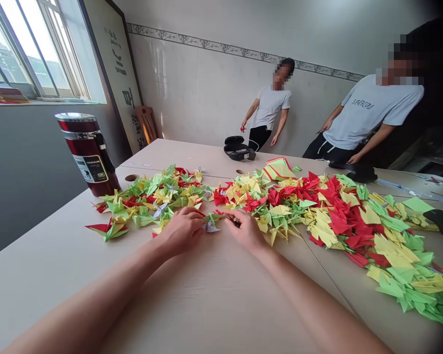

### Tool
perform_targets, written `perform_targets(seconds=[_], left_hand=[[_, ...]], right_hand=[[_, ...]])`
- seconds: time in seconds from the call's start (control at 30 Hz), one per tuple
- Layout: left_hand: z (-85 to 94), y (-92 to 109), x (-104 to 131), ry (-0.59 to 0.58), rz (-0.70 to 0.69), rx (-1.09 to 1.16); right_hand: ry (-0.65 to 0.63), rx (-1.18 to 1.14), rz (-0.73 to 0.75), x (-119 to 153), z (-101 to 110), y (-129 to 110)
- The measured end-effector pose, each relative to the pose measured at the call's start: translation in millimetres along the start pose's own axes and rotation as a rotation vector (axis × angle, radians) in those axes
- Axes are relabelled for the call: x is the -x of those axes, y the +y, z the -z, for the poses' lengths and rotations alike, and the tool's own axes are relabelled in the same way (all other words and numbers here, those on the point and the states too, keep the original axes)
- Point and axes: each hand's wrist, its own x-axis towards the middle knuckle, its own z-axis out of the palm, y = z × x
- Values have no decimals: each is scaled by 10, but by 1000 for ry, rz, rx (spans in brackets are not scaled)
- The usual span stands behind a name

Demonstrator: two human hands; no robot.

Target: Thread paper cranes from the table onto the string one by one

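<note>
on the pale table: folded paper cranes, red, yellow, green, too many to count, in one long heap. 1 red flask, 1 black case, 2 people at the wall. left hand and right hand, fingers curled together, pinch one small paper piece at the heap's near edge.

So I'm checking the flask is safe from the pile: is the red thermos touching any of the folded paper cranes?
Apart. The head view shows bare table between the red thermos and the nearest folded paper cranes.
</note>
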Motion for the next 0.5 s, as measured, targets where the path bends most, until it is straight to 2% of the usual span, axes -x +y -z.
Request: perform_targets(seconds=[0.07,0.13,0.2,0.33,0.4,0.5], left_hand=[[10,20,10,5,14,-26],[18,41,24,-16,13,-91],[25,60,37,-35,13,-157],[31,72,57,-44,30,-233],[29,63,62,-49,35,-258],[18,38,65,-61,34,-302]], right_hand=[[-5,84,36,-129,-19,-21],[-31,237,20,-367,-48,-50],[-167,432,-36,-677,-97,-80],[-351,495,-55,-1251,-273,-91],[-469,520,-75,-1417,-380,-66],[-631,554,-130,-1505,-507,-21]])
